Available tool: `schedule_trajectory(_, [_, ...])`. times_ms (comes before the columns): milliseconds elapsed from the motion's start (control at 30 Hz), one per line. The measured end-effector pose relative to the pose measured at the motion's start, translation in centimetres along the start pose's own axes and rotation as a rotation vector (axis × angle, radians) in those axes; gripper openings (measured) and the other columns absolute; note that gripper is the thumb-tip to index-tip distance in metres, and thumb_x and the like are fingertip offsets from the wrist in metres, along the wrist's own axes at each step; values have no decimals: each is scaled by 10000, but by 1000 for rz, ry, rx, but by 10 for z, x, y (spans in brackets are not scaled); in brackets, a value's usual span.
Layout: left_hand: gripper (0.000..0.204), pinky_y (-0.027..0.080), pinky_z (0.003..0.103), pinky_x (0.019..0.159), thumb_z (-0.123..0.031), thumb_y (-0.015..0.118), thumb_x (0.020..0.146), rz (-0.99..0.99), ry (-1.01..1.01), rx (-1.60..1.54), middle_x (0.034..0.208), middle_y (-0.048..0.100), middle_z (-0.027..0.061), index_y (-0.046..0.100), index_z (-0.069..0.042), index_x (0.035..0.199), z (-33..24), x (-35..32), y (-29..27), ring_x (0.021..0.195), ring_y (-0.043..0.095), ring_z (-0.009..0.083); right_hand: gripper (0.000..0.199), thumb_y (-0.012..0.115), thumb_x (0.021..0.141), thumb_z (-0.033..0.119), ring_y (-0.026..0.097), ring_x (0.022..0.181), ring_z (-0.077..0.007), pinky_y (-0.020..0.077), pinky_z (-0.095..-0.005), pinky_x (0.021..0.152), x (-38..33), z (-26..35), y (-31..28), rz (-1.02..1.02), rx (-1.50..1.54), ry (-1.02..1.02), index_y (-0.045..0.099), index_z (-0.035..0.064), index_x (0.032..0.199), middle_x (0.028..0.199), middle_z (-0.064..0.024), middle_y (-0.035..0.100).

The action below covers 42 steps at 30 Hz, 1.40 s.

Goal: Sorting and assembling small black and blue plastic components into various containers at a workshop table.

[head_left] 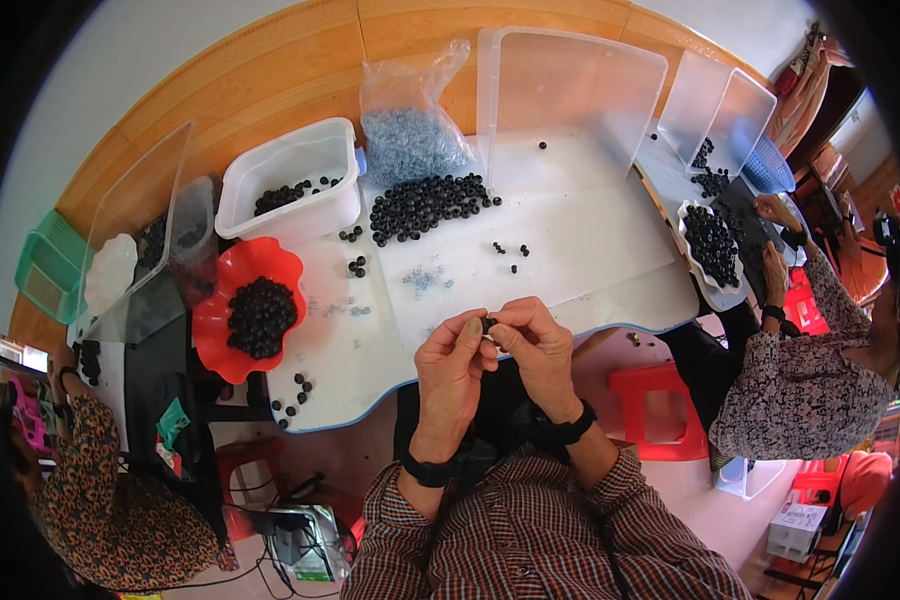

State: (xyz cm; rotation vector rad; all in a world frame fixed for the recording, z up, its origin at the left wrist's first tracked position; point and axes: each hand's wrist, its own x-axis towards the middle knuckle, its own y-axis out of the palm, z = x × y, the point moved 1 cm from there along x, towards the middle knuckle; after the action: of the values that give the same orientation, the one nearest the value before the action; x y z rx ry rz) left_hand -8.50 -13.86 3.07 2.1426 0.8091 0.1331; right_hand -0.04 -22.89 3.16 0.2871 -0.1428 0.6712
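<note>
Close together in front of my chest, at the near edge of the white table (580,235), my left hand (448,372) and my right hand (538,352) pinch a small round black piece (488,325) between thumbs and fingers. The fingers cover most of it. Just beyond my hands lie a scatter of tiny clear bluish pieces (425,280) and a few loose black pieces (513,250). Farther back is a dense pile of similar black pieces (425,207). To the left, a red scalloped bowl (210,325) holds many more.
At the back stand a white tub (232,205), a plastic bag of clear bluish pieces (410,140) and a translucent upright bin (570,90). Co-workers sit on the left (120,510) and right (800,395), behind clear dividers. A red stool (660,410) stands by the table.
</note>
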Motion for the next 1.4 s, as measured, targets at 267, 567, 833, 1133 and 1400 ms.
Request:
schedule_trajectory(267, [191,511,220,594,-98,590,954,-21,10,25,809,650,57,634,27,1092,7,0,-10,648,585,100,115,661,855,-21,587,801,-106,500,-223,681,-2,-8,-3,19,-47,-18,662,-11,970,963,-57,572])
schedule_trajectory(567, [194,549,238,561,-81,582,953,-96,-27,151,835,663,70,639,39,1095,2,-5,-8,658,624,116,122,678,828,-10,597,747,-124,489,-242,641,-3,-1,-2,42,-403,-140,670,7,948,907,-68,609])
schedule_trajectory(833, [191,555,245,560,-66,575,953,-138,3,189,845,662,82,637,45,1096,1,-9,-7,647,621,119,130,681,826,-18,624,742,-136,512,-244,624,-4,-3,1,59,-407,-149,663,-5,954,924,-77,608])
schedule_trajectory(1133, [181,555,242,558,-88,617,933,-147,8,202,827,665,74,650,40,1057,2,-10,-5,627,624,120,136,683,812,-38,625,720,-164,511,-261,604,0,1,-3,119,-475,-233,657,-6,941,885,-87,611])
schedule_trajectory(1400, [193,549,236,566,-75,676,890,-170,1,248,808,664,68,653,41,1043,1,-11,-5,635,623,116,122,645,804,-77,608,684,-199,494,-284,580,-4,3,3,118,-585,-296,619,-15,906,872,-96,582])
